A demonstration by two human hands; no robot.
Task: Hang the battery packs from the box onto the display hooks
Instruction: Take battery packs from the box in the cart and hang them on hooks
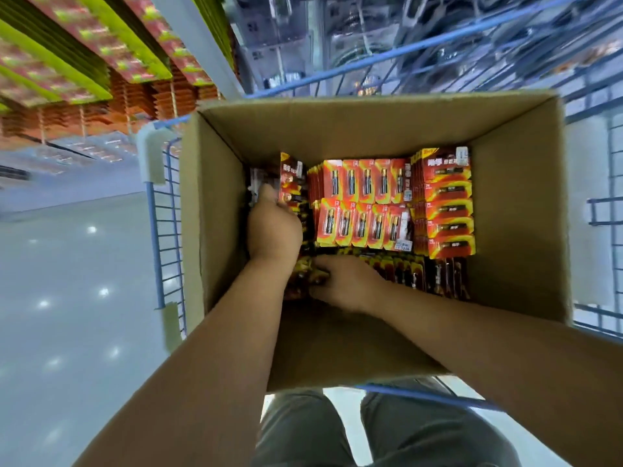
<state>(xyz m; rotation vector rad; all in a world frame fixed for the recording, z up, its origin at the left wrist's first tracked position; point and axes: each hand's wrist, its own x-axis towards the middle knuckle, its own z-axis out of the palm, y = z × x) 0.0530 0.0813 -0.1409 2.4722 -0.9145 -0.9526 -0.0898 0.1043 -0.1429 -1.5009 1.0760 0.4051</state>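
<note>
Both hands are digging in the box (215, 197), left hand (273, 227) gripping upright battery packs (290, 183), right hand (344, 281) pinching darker packs (305, 274); lifting straight up should be avoiding snags.

Subject presents bare forearms without sleeves, left hand (273, 227) and right hand (347, 284) ungloved, and grey-green trousers (303, 429) on both legs.

A blue wire cart (158, 230) carries the open box (519, 210), which fills most of it.

Shop: wire trolley (165, 230), stocked display racks (84, 62).
</note>
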